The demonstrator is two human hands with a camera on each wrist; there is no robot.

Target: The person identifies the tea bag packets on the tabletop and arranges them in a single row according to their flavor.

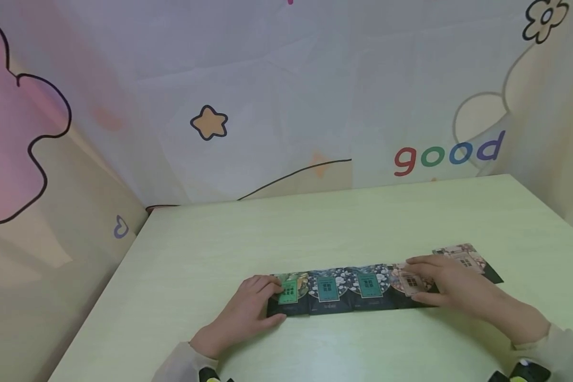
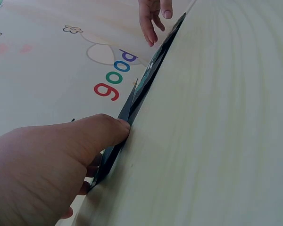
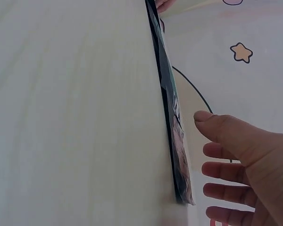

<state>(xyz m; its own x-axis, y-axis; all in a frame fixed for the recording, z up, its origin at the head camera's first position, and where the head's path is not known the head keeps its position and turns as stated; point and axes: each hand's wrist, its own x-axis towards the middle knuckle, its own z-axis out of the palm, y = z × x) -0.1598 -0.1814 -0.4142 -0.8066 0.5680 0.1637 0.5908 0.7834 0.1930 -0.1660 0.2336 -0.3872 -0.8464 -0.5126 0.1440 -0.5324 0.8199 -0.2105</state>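
Note:
Several flat, dark, flower-printed packets lie side by side in a row on the table. At the left end is a packet with a green label (image 1: 292,294); two packets with teal labels (image 1: 328,292) follow, then one with a pink label (image 1: 409,282). My left hand (image 1: 253,305) grips the green-labelled packet, thumb at its near edge and fingers at the far side. In the left wrist view a packet edge (image 2: 127,109) tilts up by the thumb. Over the pink-labelled packet, my right hand (image 1: 451,284) hovers with fingers extended, apart from it in the right wrist view.
Another pink-labelled packet (image 1: 469,259) lies to the right, angled and partly behind the right hand. The pale wood-grain table (image 1: 210,239) meets a printed cloth backdrop (image 1: 286,106) along its far edge, with more cloth at both sides.

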